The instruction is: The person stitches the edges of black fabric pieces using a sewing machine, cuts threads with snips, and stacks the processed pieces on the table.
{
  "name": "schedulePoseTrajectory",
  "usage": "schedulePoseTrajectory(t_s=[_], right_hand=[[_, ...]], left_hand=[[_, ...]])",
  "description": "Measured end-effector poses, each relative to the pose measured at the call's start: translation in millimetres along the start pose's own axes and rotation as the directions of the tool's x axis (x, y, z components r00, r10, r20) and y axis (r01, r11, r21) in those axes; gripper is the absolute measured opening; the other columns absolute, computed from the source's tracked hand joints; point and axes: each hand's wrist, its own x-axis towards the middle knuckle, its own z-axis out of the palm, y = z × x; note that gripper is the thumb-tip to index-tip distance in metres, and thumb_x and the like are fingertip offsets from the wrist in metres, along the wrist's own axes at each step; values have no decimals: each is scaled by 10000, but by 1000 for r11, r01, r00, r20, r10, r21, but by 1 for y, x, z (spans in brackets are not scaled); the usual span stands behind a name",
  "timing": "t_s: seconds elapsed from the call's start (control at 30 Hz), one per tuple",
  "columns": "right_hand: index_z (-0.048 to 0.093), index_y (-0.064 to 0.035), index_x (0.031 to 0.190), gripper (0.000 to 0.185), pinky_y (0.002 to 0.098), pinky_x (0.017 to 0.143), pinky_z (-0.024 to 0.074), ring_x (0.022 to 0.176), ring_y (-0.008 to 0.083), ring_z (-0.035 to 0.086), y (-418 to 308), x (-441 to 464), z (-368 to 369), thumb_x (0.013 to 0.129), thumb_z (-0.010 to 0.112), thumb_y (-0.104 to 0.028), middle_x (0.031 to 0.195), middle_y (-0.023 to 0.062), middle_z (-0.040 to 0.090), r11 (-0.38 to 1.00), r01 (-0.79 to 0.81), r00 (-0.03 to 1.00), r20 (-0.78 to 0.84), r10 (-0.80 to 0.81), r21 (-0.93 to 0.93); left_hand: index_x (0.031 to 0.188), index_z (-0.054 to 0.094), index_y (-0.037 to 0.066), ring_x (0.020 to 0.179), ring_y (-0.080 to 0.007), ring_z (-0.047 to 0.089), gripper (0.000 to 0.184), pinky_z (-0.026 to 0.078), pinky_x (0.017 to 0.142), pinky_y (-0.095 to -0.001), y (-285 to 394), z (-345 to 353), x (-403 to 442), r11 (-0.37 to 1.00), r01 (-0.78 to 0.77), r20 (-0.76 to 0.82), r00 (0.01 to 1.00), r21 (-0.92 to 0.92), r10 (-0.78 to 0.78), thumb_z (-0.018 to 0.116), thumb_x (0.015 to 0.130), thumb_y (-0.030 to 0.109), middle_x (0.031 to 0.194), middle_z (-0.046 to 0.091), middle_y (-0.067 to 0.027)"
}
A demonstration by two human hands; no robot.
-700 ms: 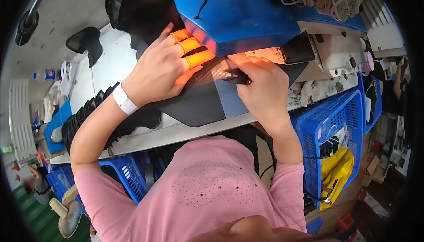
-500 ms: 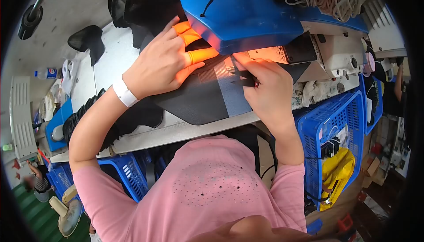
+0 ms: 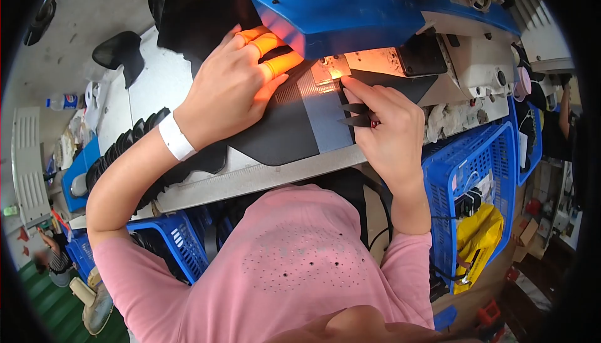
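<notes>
Under a blue machine head (image 3: 338, 20), a flat black piece (image 3: 282, 133) with a ribbed patch and a blue-grey strip (image 3: 330, 127) lies on the worktable. My left hand (image 3: 228, 89), orange covers on several fingers, rests on the piece with its fingers stretched beside the machine head. In my right hand (image 3: 394, 121) is a pair of small dark snips (image 3: 355, 115), blades pointing left over the blue-grey strip. The right index fingertip is by the piece's far edge, at the orange-lit area. The machine head hides what lies beneath it.
Stacked black pieces (image 3: 128, 149) lie left of my forearm. Another black cut piece (image 3: 122, 55) is farther back. A blue basket (image 3: 438, 186) with a yellow bag (image 3: 481, 236) stands right, and another blue basket (image 3: 178, 236) is below the table's left edge.
My right hand has drawn slightly right, away from the machine head, so the snips' blades and the lit area show more. My left hand stays on the black piece. The view has shifted slightly.
</notes>
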Motion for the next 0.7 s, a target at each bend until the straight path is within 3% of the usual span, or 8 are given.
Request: schedulePoseTrajectory(t_s=[0.07,0.1,0.13,0.2,0.3,0.4,0.5,0.7], right_hand=[[697,-56,1014,415,388,597,466,661,266,581,1,0,0,618,593,8,734,50,632,1000,8,1000,-12,-7,16],[697,-58,1013,415,388,599,467,661,266,581,1,-1,1,617,593,8,733,50,632,1000,8,1000,-11,-8,20],[697,-59,1012,415,388,600,467,661,265,582,1,-1,1,616,593,9,733,50,632,1000,9,1000,-11,-9,24],[697,-64,1013,420,389,603,467,661,265,582,2,-1,2,613,592,8,728,51,628,999,19,1000,-18,-18,39],[698,-73,1021,437,390,607,467,662,265,581,3,-2,3,603,595,5,714,53,610,998,53,998,-23,-52,41],[699,-78,1031,460,390,605,467,663,262,579,2,-3,2,587,608,-4,704,54,581,992,128,992,20,-128,19],[702,-77,1048,495,382,596,468,661,255,575,-1,-4,2,562,631,-23,712,51,554,971,239,966,100,-239,6],[704,-73,1046,496,370,583,467,648,242,575,0,-4,8,558,635,-23,715,42,558,970,244,968,54,-243,-13]], left_hand=[[1093,712,79,914,-319,577,273,505,865,-403,15,-1,-2,988,149,32,989,-43,-148,667,840,171,991,622,-166],[1061,712,50,861,-332,573,258,506,759,-393,23,1,-3,989,136,-54,989,-51,-138,662,841,176,930,601,-174],[1030,706,22,852,-348,574,244,507,768,-413,30,-2,-1,987,144,-68,987,-73,-149,644,846,171,923,597,-189],[1252,620,23,916,-372,545,386,462,819,-421,40,-7,-3,969,221,39,975,-111,-218,604,888,151,1091,563,-219],[1254,588,-11,912,-383,541,392,458,815,-430,50,-13,-6,924,290,65,957,-250,-283,585,891,138,1106,549,-229],[1223,566,-39,911,-390,542,369,463,799,-430,56,-26,-8,860,417,231,904,-293,-360,565,872,73,1103,541,-237],[1204,544,-49,962,-392,554,381,486,808,-417,53,-21,-12,817,357,124,932,-452,-339,527,824,-24,1109,531,-241],[1106,623,-48,990,-387,590,426,520,895,-398,44,-33,-5,865,349,318,918,-360,-238,480,710,-116,1136,590,-233]])
